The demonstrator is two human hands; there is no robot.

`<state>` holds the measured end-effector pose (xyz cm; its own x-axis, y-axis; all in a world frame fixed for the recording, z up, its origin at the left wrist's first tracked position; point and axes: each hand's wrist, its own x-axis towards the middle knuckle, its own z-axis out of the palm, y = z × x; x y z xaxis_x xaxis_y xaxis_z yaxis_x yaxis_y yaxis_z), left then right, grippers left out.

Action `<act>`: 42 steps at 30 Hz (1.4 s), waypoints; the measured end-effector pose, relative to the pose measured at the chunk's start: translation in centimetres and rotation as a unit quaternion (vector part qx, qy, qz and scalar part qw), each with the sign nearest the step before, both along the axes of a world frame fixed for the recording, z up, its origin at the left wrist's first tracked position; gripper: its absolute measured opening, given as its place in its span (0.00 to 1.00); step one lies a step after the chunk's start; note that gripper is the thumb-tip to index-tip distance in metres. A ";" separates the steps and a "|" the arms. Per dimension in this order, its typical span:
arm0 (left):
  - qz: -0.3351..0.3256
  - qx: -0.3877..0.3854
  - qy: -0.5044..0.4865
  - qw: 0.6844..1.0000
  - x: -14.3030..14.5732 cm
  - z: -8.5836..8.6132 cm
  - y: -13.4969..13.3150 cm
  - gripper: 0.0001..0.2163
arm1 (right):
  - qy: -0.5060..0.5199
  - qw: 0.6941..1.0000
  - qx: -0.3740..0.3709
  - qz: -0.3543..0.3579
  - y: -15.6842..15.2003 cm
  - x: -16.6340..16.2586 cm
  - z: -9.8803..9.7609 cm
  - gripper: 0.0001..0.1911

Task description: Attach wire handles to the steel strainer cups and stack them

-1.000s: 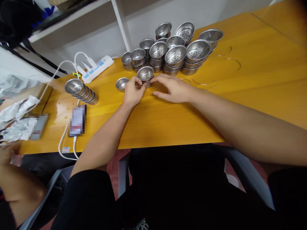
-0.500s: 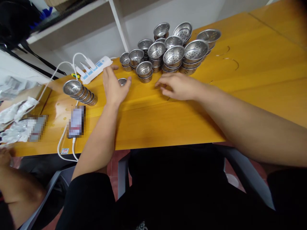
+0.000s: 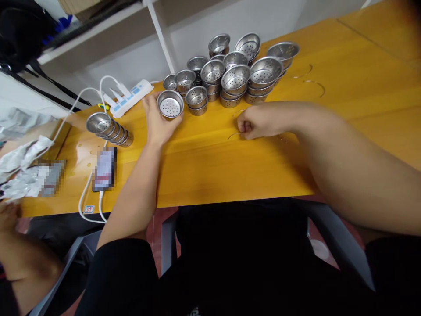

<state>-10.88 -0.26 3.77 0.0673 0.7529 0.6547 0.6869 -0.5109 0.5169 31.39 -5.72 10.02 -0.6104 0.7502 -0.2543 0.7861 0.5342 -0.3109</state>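
My left hand [image 3: 157, 119] grips a small perforated steel strainer cup [image 3: 170, 104], tilted so its holed bottom faces me, just above the yellow table [image 3: 210, 162]. My right hand [image 3: 259, 121] rests on the table to the right, fingers pinched on a thin wire ring [image 3: 235, 135] that lies on the wood. Behind both hands stands a cluster of stacked steel strainer cups [image 3: 235, 74].
A lying stack of nested cups [image 3: 110, 128] is at the left, beside a phone [image 3: 105, 169] on a white cable and a white power strip [image 3: 129, 97]. More wire rings [image 3: 314, 83] lie at the right. Another person's arm [image 3: 19, 259] and crumpled plastic wrappers [image 3: 23, 151] are at far left.
My left hand moved left from the stack, took the single cup off the table and lifted it. My right hand drew back right and closed on a wire ring.
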 end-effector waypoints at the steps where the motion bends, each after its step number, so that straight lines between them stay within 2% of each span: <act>1: -0.020 0.010 0.009 1.000 0.7 0.3 -0.5 0.51 | -0.005 1.000 0.004 0.000 0.1 -0.2 -0.3 0.03; 5: -0.049 -0.011 -0.002 0.999 3.1 0.9 -2.3 0.47 | -0.048 0.999 0.006 -0.014 -0.2 -1.3 -0.8 0.07; 9: -0.067 -0.011 -0.008 0.998 3.9 0.8 -2.9 0.46 | -0.070 0.996 0.048 0.002 -0.8 -2.3 -0.8 0.17; 16: -0.063 -0.018 -0.027 0.997 4.2 1.2 -3.3 0.44 | -0.072 0.995 0.063 -0.013 -1.2 -2.9 -0.6 0.15; 19: -0.070 -0.028 -0.031 0.997 4.5 1.0 -3.5 0.43 | 0.003 0.997 0.077 -0.024 -1.1 -2.9 -0.5 0.13; 22: -0.104 -0.045 -0.039 0.993 4.4 -0.1 -3.0 0.45 | 0.158 0.986 0.054 -0.025 -0.7 -2.9 -1.0 0.11; 23: -0.123 -0.046 -0.045 0.990 4.3 -0.7 -2.6 0.46 | 0.222 0.974 0.034 -0.021 -0.4 -2.9 -1.4 0.10; 25: -0.164 -0.036 -0.064 0.984 4.0 -2.1 -1.5 0.49 | 0.331 0.943 -0.001 -0.012 0.1 -3.0 -2.5 0.15; 26: -0.183 -0.027 -0.073 0.980 3.9 -2.8 -0.8 0.52 | 0.372 0.928 -0.008 -0.011 0.4 -3.2 -3.1 0.19; 28: -0.226 -0.003 -0.088 0.970 3.7 -4.2 0.4 0.56 | 0.423 0.906 0.004 -0.022 0.9 -3.5 -4.1 0.18; 31: -0.276 0.011 -0.085 0.957 3.7 -5.5 1.6 0.55 | 0.480 0.876 0.015 -0.052 1.3 -4.0 -5.1 0.09; 35: -0.252 0.022 -0.085 0.964 4.2 -5.8 1.2 0.50 | 0.528 0.846 0.030 -0.074 1.3 -4.4 -5.3 0.16; 39: -0.220 0.018 -0.084 0.972 5.1 -5.1 0.2 0.50 | 0.521 0.842 0.098 -0.096 1.0 -4.6 -4.9 0.22; 42: -0.227 -0.021 -0.096 0.969 6.1 -4.8 -0.6 0.49 | 0.507 0.848 0.119 -0.100 0.7 -5.0 -4.7 0.24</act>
<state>-4.74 -0.83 -1.05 0.2771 0.7000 0.6582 0.2848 -0.7141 0.6396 26.38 -5.04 5.36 -0.2791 0.8210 0.4981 0.2626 0.5642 -0.7828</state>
